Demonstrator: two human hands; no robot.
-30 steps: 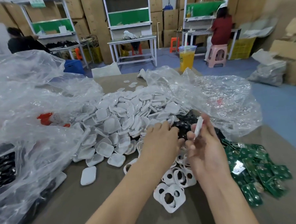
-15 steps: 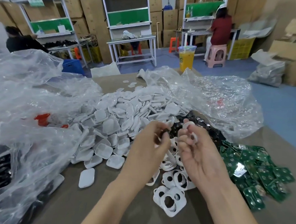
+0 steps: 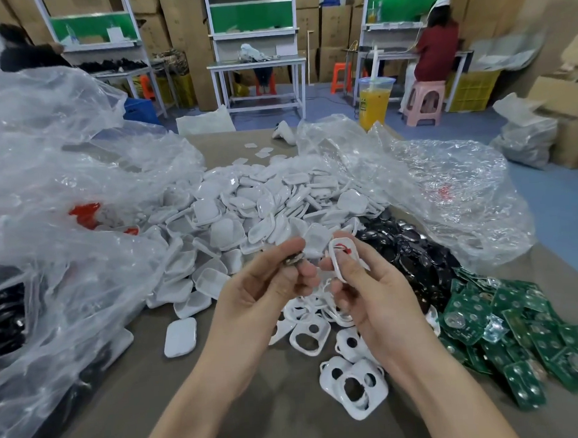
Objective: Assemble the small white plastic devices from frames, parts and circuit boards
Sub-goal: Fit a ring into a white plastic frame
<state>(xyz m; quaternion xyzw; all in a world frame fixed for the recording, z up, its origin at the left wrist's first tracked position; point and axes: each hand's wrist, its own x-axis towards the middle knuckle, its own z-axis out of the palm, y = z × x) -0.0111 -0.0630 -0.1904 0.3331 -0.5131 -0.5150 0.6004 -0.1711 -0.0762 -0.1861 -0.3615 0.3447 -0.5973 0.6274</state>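
My left hand (image 3: 267,281) pinches a small round dark part (image 3: 292,261) between thumb and fingers. Close beside it, my right hand (image 3: 370,291) holds a white plastic frame (image 3: 338,258) upright, with a bit of red wire showing inside it. Both hands hover above a scatter of white frames with holes (image 3: 353,384) on the brown table. A big heap of white covers (image 3: 246,214) lies behind the hands. Black round parts (image 3: 415,251) are piled to the right, and green circuit boards (image 3: 511,334) lie at the near right.
Crumpled clear plastic bags (image 3: 60,205) rise on the left and at the back right (image 3: 448,188). A cup of orange drink (image 3: 374,102) stands at the table's far edge. Workbenches, stools, cardboard boxes and two people fill the room behind.
My left hand came up off the black pile with a round part. My right hand turned the white frame and both hands drew closer together.
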